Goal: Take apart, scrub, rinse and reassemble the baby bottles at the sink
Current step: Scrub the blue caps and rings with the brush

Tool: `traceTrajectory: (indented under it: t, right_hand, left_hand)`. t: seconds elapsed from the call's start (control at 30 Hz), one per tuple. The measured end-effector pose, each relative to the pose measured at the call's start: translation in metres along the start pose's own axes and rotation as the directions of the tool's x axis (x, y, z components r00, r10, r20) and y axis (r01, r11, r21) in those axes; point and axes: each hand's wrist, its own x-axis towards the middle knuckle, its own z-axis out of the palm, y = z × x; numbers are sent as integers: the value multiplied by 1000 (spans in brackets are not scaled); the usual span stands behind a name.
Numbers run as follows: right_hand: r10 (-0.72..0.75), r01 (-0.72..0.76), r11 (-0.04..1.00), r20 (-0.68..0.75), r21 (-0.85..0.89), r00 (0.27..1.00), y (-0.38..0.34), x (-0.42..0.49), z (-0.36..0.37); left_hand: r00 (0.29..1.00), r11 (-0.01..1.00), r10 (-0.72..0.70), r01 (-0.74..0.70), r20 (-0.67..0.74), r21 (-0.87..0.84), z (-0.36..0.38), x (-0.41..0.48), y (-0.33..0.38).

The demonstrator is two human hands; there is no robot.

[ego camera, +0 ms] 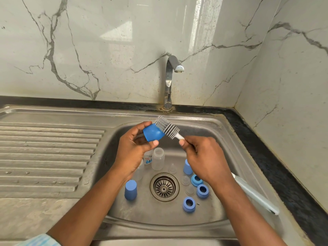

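Head view is showing your left grip (134,148) holding the blue cap (153,134) above the sink (229,144), your right grip (204,157) pinching the brush (167,127) handle. With the bristles touching the cap, try rotating it so they are reaching inside too.
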Motion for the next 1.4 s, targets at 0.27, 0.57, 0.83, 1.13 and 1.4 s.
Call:
traceTrajectory:
  t: [0.27, 0.57, 0.83, 1.13, 1.4]
  right_hand:
    - [114, -114, 982, -8, -148, 993, -15, 3, 10]
    - [96, -92, 990, 38, -106, 995, -15, -1, 9]
    - [145, -142, 988, 37, -62, 989, -4, 1, 10]
    - [294, -302, 942, -73, -148, 953, 32, 15, 2]
    - [380, -369, 907, 15, -205, 925, 48, 18, 9]
  left_hand:
    - [980, 941, 201, -193, 0, 279, 2, -1, -5]
    - [991, 961, 133, -123, -24, 247, -3, 1, -8]
    - [995, 991, 63, -54, -74, 121, 0, 2, -8]
    - [996, 960, -38, 12, 86, 280, 14, -8, -18]
    - [984, 924, -59, -9, 165, 382, 16, -5, -25]
